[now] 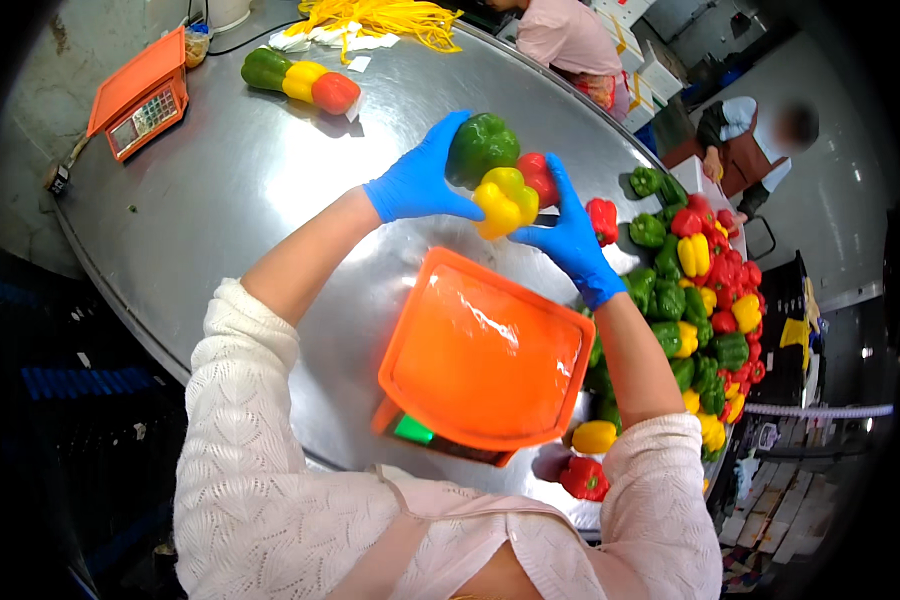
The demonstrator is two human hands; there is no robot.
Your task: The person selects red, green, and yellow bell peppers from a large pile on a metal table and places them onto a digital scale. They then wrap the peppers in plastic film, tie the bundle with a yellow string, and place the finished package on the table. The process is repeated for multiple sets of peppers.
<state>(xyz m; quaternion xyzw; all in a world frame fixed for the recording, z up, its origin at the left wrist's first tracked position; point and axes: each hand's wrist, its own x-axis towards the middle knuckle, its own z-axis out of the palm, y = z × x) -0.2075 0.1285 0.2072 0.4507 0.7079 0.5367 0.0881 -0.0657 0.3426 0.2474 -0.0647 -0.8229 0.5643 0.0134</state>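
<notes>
Both my hands wear blue gloves. My left hand (429, 180) is closed round the left side of a group of three bell peppers, against a green bell pepper (486, 144) and a yellow bell pepper (505, 202). My right hand (572, 238) grips the other side, at a red bell pepper (538, 178) and near the yellow one. The peppers touch one another above the steel table. Nearer my body stands a scale with an orange pan (487, 349). Another row of green, yellow and red peppers (304, 81) lies farther off at the left.
A big pile of mixed bell peppers (709, 300) covers the table's right side. An orange scale (139, 97) stands at the far left. Yellow straps (386, 21) lie at the far edge. One person (570, 37) is beyond the table, another (750, 142) beside the pile.
</notes>
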